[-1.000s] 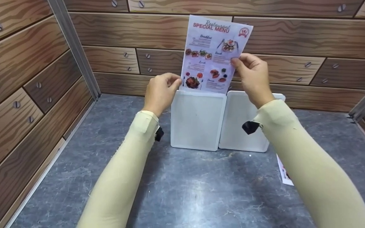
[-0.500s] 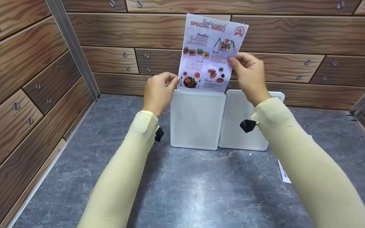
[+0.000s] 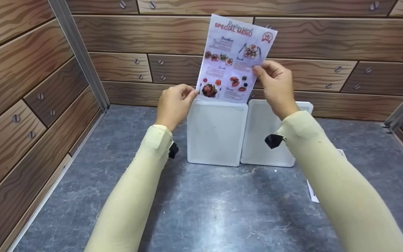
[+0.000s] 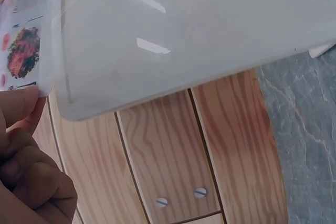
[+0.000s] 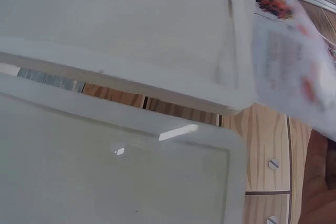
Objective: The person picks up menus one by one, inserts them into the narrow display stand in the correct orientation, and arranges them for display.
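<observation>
A printed restaurant menu sheet (image 3: 236, 63) stands upright above the left of two white upright display frames (image 3: 217, 134), its lower edge at the frame's top. My left hand (image 3: 176, 105) pinches the sheet's lower left edge between thumb and finger, right by the frame's top left corner. Higher on the opposite edge, my right hand (image 3: 276, 84) pinches the sheet between thumb and fingers. In the left wrist view the menu's printed dish (image 4: 23, 51) shows close to the frame's clear rim. The right wrist view has the sheet (image 5: 289, 61) blurred, with the right hand (image 5: 317, 182) partly in frame.
A second white frame (image 3: 264, 140) stands beside the first, partly behind the right forearm. Another printed sheet (image 3: 312, 192) lies on the grey marbled table (image 3: 194, 210), mostly under the right arm. A wood-plank patterned wall (image 3: 124, 66) rises close behind the frames.
The menu first shifted slightly left, then its top leaned back to the right. Both hands keep their pinch on it and have moved only a little. The frames stay in place.
</observation>
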Available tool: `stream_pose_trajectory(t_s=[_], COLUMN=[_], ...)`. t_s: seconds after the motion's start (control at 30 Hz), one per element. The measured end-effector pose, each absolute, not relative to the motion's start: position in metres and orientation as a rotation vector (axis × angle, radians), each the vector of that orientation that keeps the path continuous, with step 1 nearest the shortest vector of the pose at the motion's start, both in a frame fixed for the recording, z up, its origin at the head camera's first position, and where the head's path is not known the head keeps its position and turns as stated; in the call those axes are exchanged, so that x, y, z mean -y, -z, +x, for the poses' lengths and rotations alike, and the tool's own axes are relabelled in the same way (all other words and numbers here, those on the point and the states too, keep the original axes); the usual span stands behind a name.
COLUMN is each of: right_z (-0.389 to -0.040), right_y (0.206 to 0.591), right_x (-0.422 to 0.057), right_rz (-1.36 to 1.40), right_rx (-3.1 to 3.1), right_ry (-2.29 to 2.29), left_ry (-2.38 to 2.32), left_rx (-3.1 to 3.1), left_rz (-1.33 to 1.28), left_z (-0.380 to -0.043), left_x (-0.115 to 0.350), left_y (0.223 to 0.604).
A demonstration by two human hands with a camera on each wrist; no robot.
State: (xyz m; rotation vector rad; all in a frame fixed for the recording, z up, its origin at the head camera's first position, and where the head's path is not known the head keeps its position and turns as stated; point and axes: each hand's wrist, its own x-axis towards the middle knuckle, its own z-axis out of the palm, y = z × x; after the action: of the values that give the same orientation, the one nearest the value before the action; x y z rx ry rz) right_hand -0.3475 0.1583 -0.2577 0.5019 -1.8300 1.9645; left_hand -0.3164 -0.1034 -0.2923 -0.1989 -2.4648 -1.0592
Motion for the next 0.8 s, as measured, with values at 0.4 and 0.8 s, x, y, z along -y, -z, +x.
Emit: stream_pose_trajectory(t_s=[0.4,0.8], right_z=[-0.346,-0.338], right_y=[0.265,0.255], right_x=[-0.157,-0.159], right_rz=[0.533,0.554], right_rx=[1.956,2.043], right_ry=[-1.894,-1.859], left_ry=[1.021,1.151], left_rx=[2.47,2.325], left_rz=[-0.228,-0.181], left_z=[-0.318,-0.316], left_x=[0.112,0.101], left_y=[0.302,0.292])
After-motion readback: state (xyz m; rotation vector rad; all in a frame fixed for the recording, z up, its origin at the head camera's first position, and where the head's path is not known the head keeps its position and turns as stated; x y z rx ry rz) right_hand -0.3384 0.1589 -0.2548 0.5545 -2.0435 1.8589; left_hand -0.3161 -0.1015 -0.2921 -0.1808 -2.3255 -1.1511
